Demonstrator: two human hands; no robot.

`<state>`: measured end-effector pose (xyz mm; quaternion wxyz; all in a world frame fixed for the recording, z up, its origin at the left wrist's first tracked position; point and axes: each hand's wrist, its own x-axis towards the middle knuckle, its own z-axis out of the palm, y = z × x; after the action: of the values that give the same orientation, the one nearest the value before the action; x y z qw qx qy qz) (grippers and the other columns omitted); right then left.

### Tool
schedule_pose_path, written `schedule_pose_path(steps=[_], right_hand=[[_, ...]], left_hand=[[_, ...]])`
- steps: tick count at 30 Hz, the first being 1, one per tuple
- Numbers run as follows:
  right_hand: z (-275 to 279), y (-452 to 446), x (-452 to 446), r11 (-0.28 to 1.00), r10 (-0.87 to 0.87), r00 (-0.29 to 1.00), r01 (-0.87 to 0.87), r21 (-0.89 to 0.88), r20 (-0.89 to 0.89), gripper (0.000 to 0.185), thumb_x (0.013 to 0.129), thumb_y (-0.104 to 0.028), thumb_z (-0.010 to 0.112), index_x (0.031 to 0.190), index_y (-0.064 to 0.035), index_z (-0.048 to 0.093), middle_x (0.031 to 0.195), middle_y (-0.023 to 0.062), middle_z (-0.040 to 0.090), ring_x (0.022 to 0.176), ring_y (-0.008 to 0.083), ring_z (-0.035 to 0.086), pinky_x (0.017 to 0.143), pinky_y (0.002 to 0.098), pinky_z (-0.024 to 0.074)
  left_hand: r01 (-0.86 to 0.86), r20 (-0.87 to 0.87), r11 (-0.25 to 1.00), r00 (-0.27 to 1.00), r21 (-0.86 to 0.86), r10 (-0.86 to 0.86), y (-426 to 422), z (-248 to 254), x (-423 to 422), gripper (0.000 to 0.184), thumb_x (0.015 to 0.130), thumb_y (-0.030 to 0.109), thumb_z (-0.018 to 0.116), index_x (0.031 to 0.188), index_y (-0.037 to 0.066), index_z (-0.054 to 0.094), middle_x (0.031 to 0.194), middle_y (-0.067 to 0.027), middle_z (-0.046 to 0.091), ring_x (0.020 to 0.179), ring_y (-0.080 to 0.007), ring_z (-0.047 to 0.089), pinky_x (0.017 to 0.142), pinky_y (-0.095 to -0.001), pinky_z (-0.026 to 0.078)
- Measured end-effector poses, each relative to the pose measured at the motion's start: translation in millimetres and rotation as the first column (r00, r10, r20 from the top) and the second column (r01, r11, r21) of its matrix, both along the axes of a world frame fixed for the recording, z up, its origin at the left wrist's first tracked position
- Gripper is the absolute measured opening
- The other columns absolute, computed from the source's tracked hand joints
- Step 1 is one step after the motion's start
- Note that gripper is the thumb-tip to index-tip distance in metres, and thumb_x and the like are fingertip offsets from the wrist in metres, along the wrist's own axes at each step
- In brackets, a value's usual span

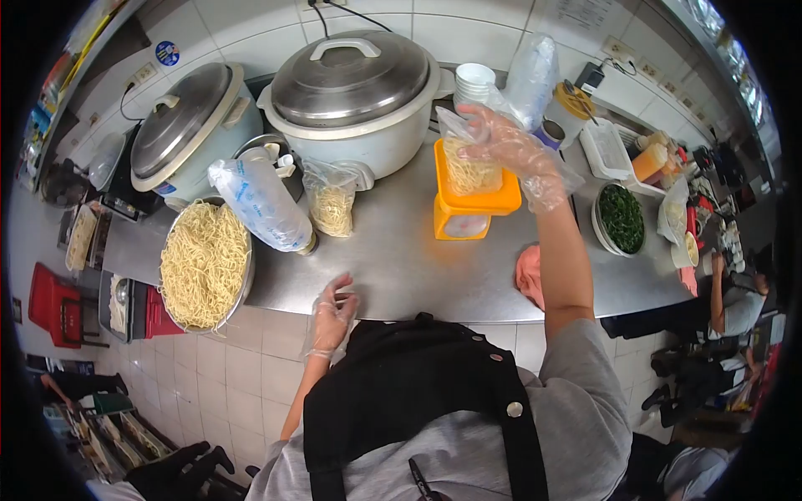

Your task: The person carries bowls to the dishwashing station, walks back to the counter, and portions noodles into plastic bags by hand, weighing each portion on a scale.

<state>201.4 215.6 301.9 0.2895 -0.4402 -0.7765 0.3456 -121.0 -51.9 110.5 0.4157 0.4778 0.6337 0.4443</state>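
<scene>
My right hand (pixel 522 154), in a clear plastic glove, is at the top of a clear bag of noodles (pixel 469 174) that rests on an orange-lidded container (pixel 476 203). Its fingers touch the bag's upper part; whether they grip it is hard to tell. Gloved too, my left hand (pixel 334 313) hangs at the counter's front edge, fingers apart and holding nothing. Left of it stands a large bowl of noodles (pixel 205 265). Another bag of noodles (pixel 333 209) stands on the steel counter (pixel 393 275), beside a roll of plastic bags (pixel 263 204).
Two large rice cookers (pixel 355 96) stand at the back. On the right are a bowl of chopped greens (pixel 620 219), a pink cloth (pixel 529 274), a white tray (pixel 603 150) and sauce bottles (pixel 650 160). Other people are at the far right and lower left.
</scene>
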Motion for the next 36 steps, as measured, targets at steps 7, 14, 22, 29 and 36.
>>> schedule_pose_path(steps=[7, 14, 22, 29, 36], right_hand=[[-3.0, -5.1, -2.1, 0.996, -0.039, 0.973, 0.019, -0.091, -0.227, 0.074, 0.076, -0.032, 0.082, 0.140, -0.0103, 0.053, 0.118, 0.0138, 0.058, 0.117, 0.0273, 0.054, 0.104, 0.0374, 0.0394], [-9.9, -0.8, 6.0, 0.968, -0.182, 0.965, 0.143, -0.204, -0.187, 0.090, 0.070, -0.030, 0.089, 0.145, -0.0063, 0.046, 0.140, 0.0197, 0.051, 0.132, 0.0320, 0.049, 0.110, 0.0393, 0.0387], [-2.3, -20.5, 33.1, 0.949, -0.315, 0.942, 0.316, -0.003, -0.113, 0.092, 0.079, -0.041, 0.082, 0.150, -0.0053, 0.037, 0.141, 0.0241, 0.045, 0.132, 0.0297, 0.048, 0.111, 0.0421, 0.0374], [-0.9, -45.0, 69.0, 0.942, -0.334, 0.935, 0.337, 0.002, -0.120, 0.086, 0.079, -0.048, 0.079, 0.147, -0.0097, 0.044, 0.135, 0.0211, 0.053, 0.126, 0.0304, 0.052, 0.105, 0.0420, 0.0431], [48.7, -79.1, -48.6, 0.992, 0.075, 0.986, -0.058, 0.115, -0.149, 0.052, 0.087, -0.033, 0.072, 0.131, -0.0069, 0.060, 0.119, 0.0128, 0.064, 0.113, 0.0226, 0.059, 0.098, 0.0371, 0.0469]], left_hand=[[0.103, 0.000, 0.993, 0.995, 0.057, -0.103, 9.4, 2.8, -4.6, 0.049, 0.088, 0.004, 0.064, 0.136, 0.004, 0.053, 0.126, -0.0138, 0.062, 0.097, -0.0220, 0.066, 0.084, -0.0328, 0.054], [0.524, -0.530, 0.824, 0.771, 0.215, -0.352, 108.8, 17.6, 69.5, 0.070, 0.089, 0.038, 0.070, 0.142, 0.001, 0.044, 0.138, -0.0262, 0.051, 0.128, -0.0406, 0.049, 0.109, -0.0465, 0.039], [0.638, -0.518, 0.715, 0.730, 0.285, -0.445, 215.8, 21.0, 139.1, 0.079, 0.071, 0.033, 0.087, 0.137, 0.005, 0.053, 0.142, -0.0164, 0.053, 0.131, -0.0335, 0.050, 0.110, -0.0407, 0.039], [0.703, -0.523, 0.674, 0.671, 0.226, -0.525, 257.0, -7.7, 123.7, 0.065, 0.074, 0.028, 0.084, 0.130, 0.006, 0.059, 0.126, -0.0162, 0.063, 0.112, -0.0358, 0.060, 0.097, -0.0414, 0.048], [0.286, -0.490, 0.808, 0.871, 0.515, 0.004, 132.3, 19.2, 73.7, 0.042, 0.087, 0.019, 0.071, 0.125, 0.005, 0.059, 0.119, -0.0199, 0.065, 0.110, -0.0385, 0.061, 0.095, -0.0469, 0.050]])
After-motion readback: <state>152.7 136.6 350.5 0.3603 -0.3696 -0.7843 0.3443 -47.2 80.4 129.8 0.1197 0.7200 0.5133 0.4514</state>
